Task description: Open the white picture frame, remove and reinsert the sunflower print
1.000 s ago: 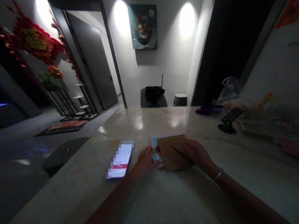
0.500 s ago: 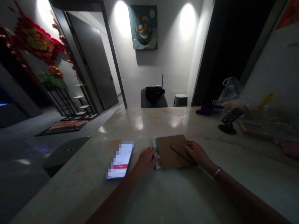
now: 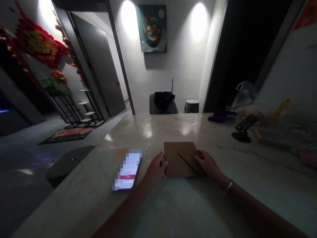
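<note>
A flat brown cardboard piece [image 3: 177, 165] lies on the pale stone table [image 3: 173, 208] between my hands, with a dark diagonal line across its right part. A thin whitish edge shows along its left side. My left hand [image 3: 158, 165] grips that left edge, thumb and fingers bent around it. At the right edge, my right hand [image 3: 204, 161] has its curled fingers on the cardboard. To the left of my left hand lies a phone [image 3: 128, 170] with a lit, partly pixelated screen.
On the right stand a black phone stand [image 3: 242, 135], a purple object [image 3: 220, 116], a clear plastic bag [image 3: 244, 96] and a framed item [image 3: 271, 138]. Beyond the table are a grey chair [image 3: 152, 104] and a stool [image 3: 192, 106]. Another stool [image 3: 66, 162] is at left.
The cardboard has shifted slightly left and straightened, covering most of the colourful strip that showed at its left edge. My right hand has moved slightly left with it.
</note>
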`<action>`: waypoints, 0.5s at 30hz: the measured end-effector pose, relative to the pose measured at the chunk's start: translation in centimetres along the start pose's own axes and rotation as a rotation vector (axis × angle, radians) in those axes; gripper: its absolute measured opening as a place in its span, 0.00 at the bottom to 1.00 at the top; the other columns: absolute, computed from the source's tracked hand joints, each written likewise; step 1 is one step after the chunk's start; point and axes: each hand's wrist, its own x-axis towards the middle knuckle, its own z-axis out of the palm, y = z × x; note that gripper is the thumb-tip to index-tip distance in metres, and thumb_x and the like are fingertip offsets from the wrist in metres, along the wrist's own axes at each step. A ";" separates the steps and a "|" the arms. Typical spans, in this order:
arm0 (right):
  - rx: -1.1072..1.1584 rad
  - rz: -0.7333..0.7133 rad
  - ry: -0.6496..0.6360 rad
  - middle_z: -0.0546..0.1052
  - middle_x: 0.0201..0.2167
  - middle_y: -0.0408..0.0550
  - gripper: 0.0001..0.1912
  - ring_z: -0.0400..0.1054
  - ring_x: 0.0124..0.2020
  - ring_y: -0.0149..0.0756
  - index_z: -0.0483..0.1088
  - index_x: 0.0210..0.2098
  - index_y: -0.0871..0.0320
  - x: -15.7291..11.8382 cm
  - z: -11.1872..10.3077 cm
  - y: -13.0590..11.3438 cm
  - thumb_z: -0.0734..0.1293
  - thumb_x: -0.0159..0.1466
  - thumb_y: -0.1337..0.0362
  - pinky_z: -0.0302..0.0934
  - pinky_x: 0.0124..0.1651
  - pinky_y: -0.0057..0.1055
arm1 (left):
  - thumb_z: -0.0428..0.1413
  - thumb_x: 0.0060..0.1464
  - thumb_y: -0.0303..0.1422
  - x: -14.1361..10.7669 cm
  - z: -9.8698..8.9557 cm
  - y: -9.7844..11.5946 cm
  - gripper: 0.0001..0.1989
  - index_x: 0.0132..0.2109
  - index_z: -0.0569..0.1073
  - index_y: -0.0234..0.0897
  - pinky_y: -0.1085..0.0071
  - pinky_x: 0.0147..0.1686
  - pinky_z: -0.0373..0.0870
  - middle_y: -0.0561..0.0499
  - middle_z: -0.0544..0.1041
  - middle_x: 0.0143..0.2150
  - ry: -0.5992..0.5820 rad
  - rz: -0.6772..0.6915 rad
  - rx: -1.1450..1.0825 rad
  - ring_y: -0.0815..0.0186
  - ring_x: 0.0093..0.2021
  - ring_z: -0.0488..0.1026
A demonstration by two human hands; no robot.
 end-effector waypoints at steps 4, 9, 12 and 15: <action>-0.017 -0.016 0.011 0.73 0.38 0.53 0.16 0.68 0.36 0.40 0.67 0.40 0.59 -0.2 0.4 0.1 0.62 0.54 0.60 0.63 0.41 0.38 | 0.47 0.51 0.33 0.1 0.0 0.4 0.24 0.55 0.57 0.33 0.64 0.43 0.67 0.41 0.66 0.53 0.033 -0.147 -0.302 0.61 0.45 0.70; -0.052 -0.055 0.021 0.71 0.37 0.53 0.16 0.67 0.37 0.40 0.67 0.39 0.60 -0.3 0.5 -0.1 0.61 0.54 0.59 0.62 0.42 0.38 | 0.47 0.50 0.28 0.2 0.3 0.4 0.24 0.55 0.56 0.31 0.65 0.48 0.64 0.41 0.64 0.55 0.031 -0.178 -0.452 0.61 0.51 0.65; -0.001 -0.037 0.026 0.71 0.40 0.55 0.17 0.66 0.40 0.40 0.66 0.41 0.61 -0.3 0.3 -0.5 0.62 0.53 0.59 0.61 0.45 0.38 | 0.46 0.50 0.27 0.1 0.6 0.0 0.23 0.55 0.56 0.32 0.64 0.49 0.63 0.43 0.67 0.53 -0.097 -0.152 -0.571 0.62 0.50 0.66; 0.155 0.054 -0.011 0.71 0.43 0.55 0.19 0.67 0.41 0.40 0.63 0.44 0.60 -0.3 -0.1 -1.0 0.60 0.55 0.59 0.62 0.44 0.37 | 0.46 0.50 0.26 0.1 0.7 -0.5 0.23 0.54 0.56 0.32 0.63 0.50 0.62 0.43 0.67 0.53 -0.133 -0.148 -0.705 0.61 0.50 0.66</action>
